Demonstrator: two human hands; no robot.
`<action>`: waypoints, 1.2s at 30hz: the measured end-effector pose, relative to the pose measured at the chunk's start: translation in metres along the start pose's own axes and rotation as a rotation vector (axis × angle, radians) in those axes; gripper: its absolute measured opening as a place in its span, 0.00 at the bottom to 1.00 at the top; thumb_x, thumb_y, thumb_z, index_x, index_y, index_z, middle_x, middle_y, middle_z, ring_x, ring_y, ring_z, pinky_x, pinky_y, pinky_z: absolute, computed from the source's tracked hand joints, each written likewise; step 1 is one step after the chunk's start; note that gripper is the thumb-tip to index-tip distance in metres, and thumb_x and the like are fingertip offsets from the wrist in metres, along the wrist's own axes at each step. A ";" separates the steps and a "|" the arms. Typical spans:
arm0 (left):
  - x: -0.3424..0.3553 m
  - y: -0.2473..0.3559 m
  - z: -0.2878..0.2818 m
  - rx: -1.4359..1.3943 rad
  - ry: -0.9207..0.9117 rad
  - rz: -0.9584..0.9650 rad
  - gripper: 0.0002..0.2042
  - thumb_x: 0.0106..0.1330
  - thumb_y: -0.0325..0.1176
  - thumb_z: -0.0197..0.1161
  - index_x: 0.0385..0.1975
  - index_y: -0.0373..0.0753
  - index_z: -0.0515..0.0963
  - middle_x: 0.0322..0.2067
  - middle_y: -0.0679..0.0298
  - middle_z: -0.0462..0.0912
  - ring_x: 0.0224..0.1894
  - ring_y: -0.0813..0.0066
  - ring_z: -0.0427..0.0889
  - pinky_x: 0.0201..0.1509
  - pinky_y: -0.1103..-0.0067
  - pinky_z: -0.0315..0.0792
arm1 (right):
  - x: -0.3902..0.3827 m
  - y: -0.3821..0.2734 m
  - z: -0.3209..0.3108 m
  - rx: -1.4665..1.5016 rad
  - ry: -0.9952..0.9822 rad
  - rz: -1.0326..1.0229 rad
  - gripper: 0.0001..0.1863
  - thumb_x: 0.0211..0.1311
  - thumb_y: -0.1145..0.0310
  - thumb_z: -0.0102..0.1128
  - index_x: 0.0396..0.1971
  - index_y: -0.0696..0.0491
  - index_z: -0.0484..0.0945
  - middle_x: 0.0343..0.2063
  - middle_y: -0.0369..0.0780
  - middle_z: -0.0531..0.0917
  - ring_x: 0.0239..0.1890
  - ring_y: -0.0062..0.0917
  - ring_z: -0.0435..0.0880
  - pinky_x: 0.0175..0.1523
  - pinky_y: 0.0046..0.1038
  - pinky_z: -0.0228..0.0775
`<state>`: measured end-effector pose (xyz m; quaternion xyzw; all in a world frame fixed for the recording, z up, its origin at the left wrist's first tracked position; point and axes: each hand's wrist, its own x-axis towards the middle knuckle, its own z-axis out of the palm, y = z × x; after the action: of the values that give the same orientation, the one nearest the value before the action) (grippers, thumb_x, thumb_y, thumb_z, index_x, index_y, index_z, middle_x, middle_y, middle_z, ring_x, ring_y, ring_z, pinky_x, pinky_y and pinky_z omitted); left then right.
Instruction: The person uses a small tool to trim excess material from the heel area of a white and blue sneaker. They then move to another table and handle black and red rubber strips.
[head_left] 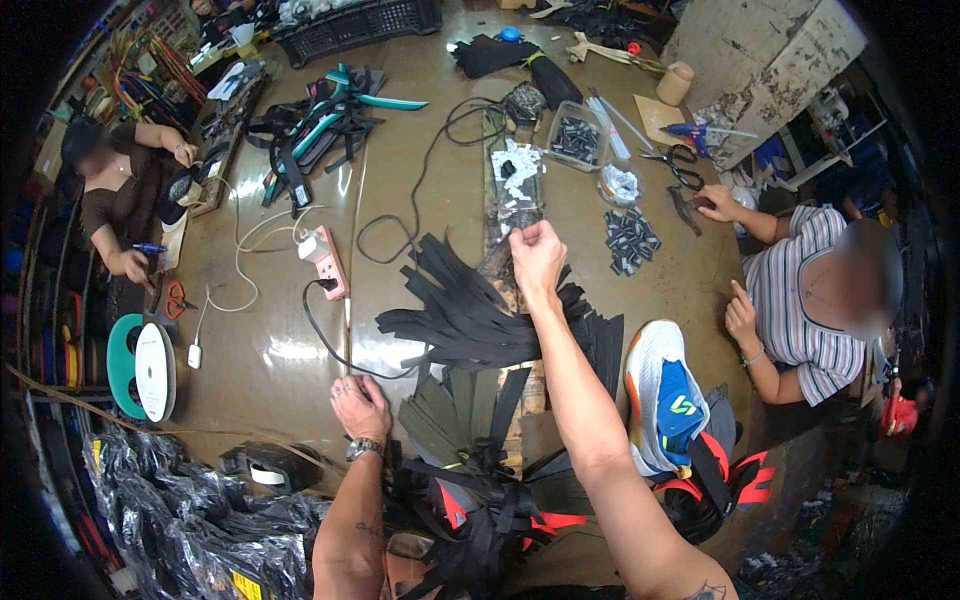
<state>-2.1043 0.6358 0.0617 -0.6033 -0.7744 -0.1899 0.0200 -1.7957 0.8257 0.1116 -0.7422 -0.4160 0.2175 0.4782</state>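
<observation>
My right hand reaches forward, thumb and fingers pinched together above a narrow worn board. What lies between the fingertips is too small to make out. Just beyond it are scattered small white labels. A fanned bundle of black straps spreads across the board under and left of my right forearm. Nearer to me lies a bundle of olive straps, beside a tangle of black straps with red tabs. My left hand rests on the table with curled fingers, near a black cord, apparently holding nothing.
A white sports shoe stands right of my right forearm. Small dark clips lie beyond it, near a clip tub and scissors. A pink power strip and ribbon spool are leftward. Co-workers sit at both sides.
</observation>
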 end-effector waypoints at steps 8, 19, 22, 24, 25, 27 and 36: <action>0.000 0.001 -0.002 -0.013 -0.021 -0.018 0.10 0.67 0.35 0.58 0.28 0.35 0.72 0.33 0.51 0.74 0.41 0.50 0.74 0.46 0.61 0.67 | -0.001 0.000 0.001 0.004 0.014 -0.009 0.11 0.56 0.65 0.67 0.27 0.59 0.80 0.24 0.50 0.86 0.30 0.44 0.87 0.39 0.40 0.76; 0.000 0.000 -0.001 0.004 -0.035 -0.028 0.09 0.67 0.35 0.58 0.30 0.35 0.73 0.34 0.51 0.75 0.42 0.50 0.75 0.47 0.62 0.67 | -0.001 0.002 0.002 0.043 0.053 -0.038 0.11 0.57 0.66 0.67 0.26 0.60 0.79 0.23 0.50 0.85 0.28 0.43 0.87 0.37 0.40 0.76; 0.000 0.000 -0.001 0.004 -0.036 -0.026 0.09 0.67 0.35 0.58 0.30 0.35 0.72 0.34 0.50 0.75 0.43 0.50 0.75 0.47 0.62 0.67 | -0.001 0.001 0.002 0.045 0.049 -0.032 0.12 0.57 0.66 0.67 0.26 0.60 0.79 0.23 0.50 0.85 0.28 0.43 0.87 0.38 0.40 0.76; 0.000 0.000 -0.001 -0.001 -0.034 -0.020 0.09 0.67 0.35 0.58 0.30 0.35 0.72 0.34 0.51 0.75 0.43 0.50 0.75 0.47 0.62 0.67 | -0.001 0.001 0.001 0.029 0.048 -0.018 0.12 0.57 0.66 0.67 0.26 0.60 0.79 0.23 0.50 0.85 0.28 0.43 0.87 0.38 0.40 0.76; 0.000 0.000 -0.001 0.012 -0.034 -0.022 0.09 0.67 0.35 0.58 0.29 0.35 0.72 0.34 0.51 0.75 0.43 0.50 0.75 0.47 0.62 0.67 | -0.002 0.000 0.001 0.029 0.047 -0.028 0.12 0.57 0.66 0.67 0.26 0.60 0.79 0.23 0.50 0.85 0.28 0.43 0.87 0.38 0.40 0.76; 0.000 0.000 -0.002 -0.008 -0.041 -0.027 0.09 0.67 0.35 0.58 0.29 0.35 0.72 0.34 0.51 0.75 0.42 0.50 0.75 0.47 0.62 0.67 | -0.002 0.000 0.000 0.034 0.039 -0.001 0.12 0.56 0.66 0.67 0.26 0.60 0.79 0.23 0.50 0.85 0.28 0.43 0.87 0.38 0.40 0.76; 0.000 0.001 -0.002 -0.027 -0.026 -0.017 0.09 0.67 0.34 0.58 0.28 0.35 0.73 0.33 0.52 0.75 0.42 0.51 0.75 0.46 0.61 0.67 | -0.003 -0.002 -0.001 0.036 0.032 -0.007 0.11 0.56 0.66 0.66 0.26 0.61 0.79 0.22 0.50 0.85 0.27 0.42 0.86 0.38 0.39 0.76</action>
<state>-2.1042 0.6356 0.0642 -0.5991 -0.7772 -0.1925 -0.0001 -1.7970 0.8232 0.1137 -0.7355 -0.4070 0.2111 0.4988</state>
